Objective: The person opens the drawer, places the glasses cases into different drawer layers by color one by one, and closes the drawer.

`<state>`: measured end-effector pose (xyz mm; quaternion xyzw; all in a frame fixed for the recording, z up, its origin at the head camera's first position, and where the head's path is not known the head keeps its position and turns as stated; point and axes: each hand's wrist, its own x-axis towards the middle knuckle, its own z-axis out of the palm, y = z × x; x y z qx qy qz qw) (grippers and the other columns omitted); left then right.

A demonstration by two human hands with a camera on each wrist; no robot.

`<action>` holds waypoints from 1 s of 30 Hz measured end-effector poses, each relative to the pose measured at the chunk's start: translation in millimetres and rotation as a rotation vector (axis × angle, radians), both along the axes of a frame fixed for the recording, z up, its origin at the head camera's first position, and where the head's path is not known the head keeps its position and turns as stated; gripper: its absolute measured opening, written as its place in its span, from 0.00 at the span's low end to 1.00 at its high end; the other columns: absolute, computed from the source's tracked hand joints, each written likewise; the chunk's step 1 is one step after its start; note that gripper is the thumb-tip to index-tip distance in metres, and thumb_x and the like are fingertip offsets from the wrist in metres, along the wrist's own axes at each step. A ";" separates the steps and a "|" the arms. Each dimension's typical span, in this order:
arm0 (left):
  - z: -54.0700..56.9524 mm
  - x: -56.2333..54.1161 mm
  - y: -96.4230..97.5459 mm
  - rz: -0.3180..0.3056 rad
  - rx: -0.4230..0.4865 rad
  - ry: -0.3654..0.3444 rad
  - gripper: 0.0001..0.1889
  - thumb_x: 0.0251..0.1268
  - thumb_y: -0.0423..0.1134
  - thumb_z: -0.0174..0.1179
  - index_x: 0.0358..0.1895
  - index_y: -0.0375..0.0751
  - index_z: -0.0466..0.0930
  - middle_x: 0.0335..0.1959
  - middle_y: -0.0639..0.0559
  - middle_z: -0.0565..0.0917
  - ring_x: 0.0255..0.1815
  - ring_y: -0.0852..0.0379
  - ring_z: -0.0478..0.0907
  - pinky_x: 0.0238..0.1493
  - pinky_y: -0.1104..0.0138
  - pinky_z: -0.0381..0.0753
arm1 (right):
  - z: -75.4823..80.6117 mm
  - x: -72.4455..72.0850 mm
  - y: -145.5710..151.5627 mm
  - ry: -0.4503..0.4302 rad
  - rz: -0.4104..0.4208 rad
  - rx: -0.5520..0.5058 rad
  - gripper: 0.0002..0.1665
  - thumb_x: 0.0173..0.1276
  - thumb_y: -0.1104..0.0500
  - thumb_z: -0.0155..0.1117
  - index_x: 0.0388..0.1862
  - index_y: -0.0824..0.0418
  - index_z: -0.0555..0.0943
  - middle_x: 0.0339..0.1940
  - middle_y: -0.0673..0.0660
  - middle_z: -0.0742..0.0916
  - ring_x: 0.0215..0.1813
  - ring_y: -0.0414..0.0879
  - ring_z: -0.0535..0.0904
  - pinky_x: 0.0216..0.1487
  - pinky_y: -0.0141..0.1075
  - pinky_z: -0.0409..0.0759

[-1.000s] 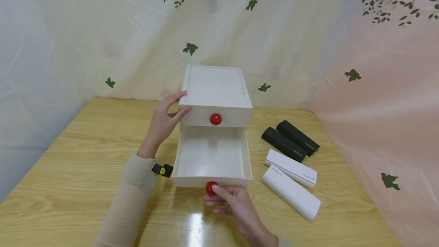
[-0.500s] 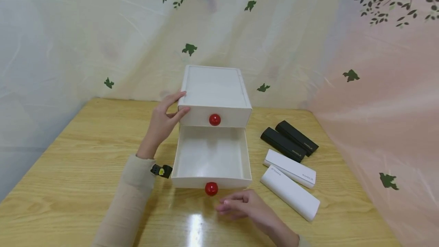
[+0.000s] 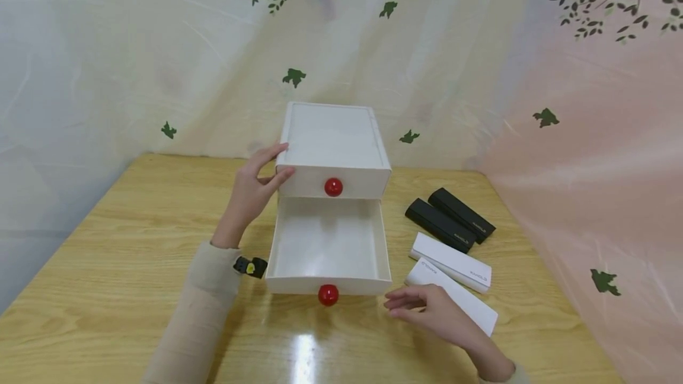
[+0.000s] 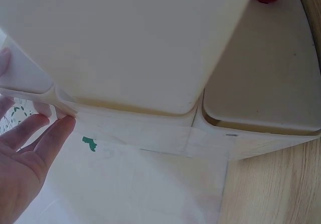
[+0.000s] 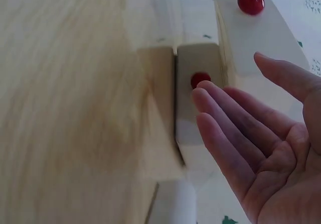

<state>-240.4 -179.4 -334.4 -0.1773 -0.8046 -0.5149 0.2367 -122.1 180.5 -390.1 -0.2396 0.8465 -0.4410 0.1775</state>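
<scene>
A white drawer unit (image 3: 336, 138) with two drawers stands on the table. Its lower drawer (image 3: 290, 285) is pulled out, bare inside, with a red knob (image 3: 328, 295) on the front. My left hand (image 3: 251, 191) rests on the unit's upper left corner, thumb on the front face and fingers at the top edge. Holding nothing, my right hand (image 3: 434, 313) hovers right of the drawer, fingers relaxed, partly covering a white oblong case (image 3: 469, 304). A second white case (image 3: 453, 261) touches it. Both look like glasses cases with small lettering.
Two black oblong cases (image 3: 440, 224) lie side by side behind the white ones. The upper drawer (image 3: 363, 182) is closed. A black strap (image 3: 251, 266) on the left wrist sits close to the open drawer's left side. A leaf-patterned curtain (image 3: 341, 46) hangs behind the table.
My right hand has let go of the lower drawer's red knob and moved right, to the front white case. My left hand and the drawer have stayed in place.
</scene>
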 end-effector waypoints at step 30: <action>0.6 0.1 -0.9 -0.001 0.005 0.008 0.25 0.64 0.36 0.64 0.65 0.42 0.74 0.66 0.43 0.75 0.65 0.45 0.73 0.48 0.51 0.84 | -12.0 3.1 64.2 0.650 -0.223 0.644 0.30 0.48 0.55 0.79 0.52 0.60 0.83 0.57 0.61 0.84 0.54 0.59 0.82 0.43 0.51 0.85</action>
